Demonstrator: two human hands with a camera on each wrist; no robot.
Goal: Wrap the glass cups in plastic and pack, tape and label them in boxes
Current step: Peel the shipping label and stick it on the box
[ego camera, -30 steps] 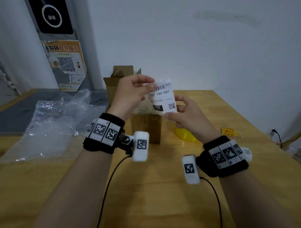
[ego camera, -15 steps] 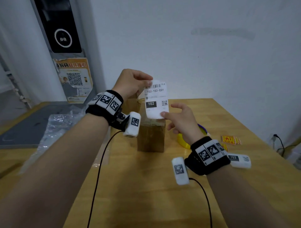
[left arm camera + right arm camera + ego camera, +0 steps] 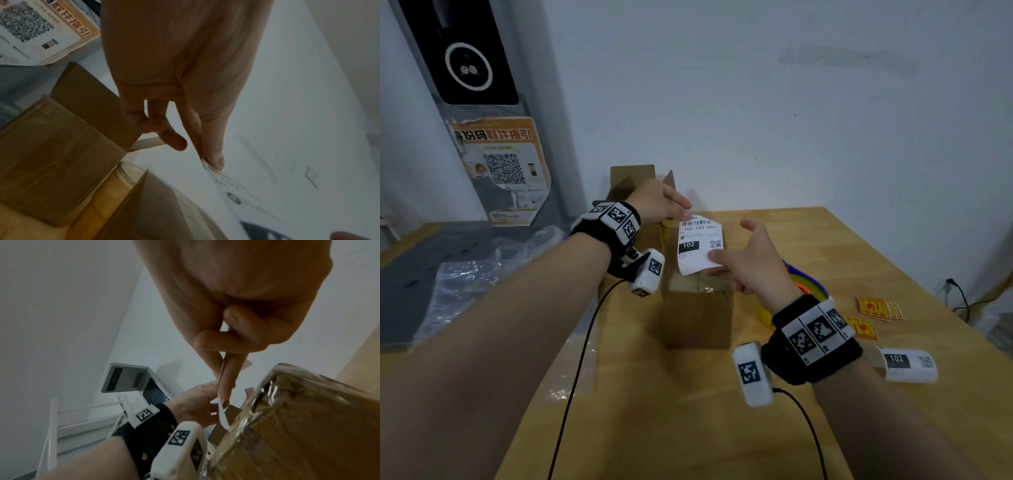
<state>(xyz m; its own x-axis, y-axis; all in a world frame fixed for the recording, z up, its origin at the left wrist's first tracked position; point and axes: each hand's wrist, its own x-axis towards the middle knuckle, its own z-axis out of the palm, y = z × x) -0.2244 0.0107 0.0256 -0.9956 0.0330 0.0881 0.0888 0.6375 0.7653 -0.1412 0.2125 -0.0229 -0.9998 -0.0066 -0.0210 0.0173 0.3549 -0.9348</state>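
A white shipping label [image 3: 697, 244] printed with a barcode and "102" hangs over the top of a taped brown cardboard box [image 3: 698, 308] in the middle of the wooden table. My left hand [image 3: 664, 205] pinches the label's top edge, seen in the left wrist view as the label [image 3: 257, 186] under my thumb. My right hand [image 3: 743, 263] pinches the lower right corner between thumb and fingers. In the right wrist view the label [image 3: 221, 410] shows edge-on beside the shiny taped box [image 3: 298, 426]. Behind stands an open box [image 3: 631, 185] holding a glass cup [image 3: 127, 175].
A yellow tape roll [image 3: 801, 291] lies right of the box, partly behind my right wrist. Orange-red stickers [image 3: 873, 311] and a roll of labels [image 3: 907, 365] sit at the right. Crumpled clear plastic [image 3: 482, 277] covers the left of the table [image 3: 688, 411].
Both hands have lowered the label from in front of the wall down onto the top of the taped box. My view has tilted and moved closer.
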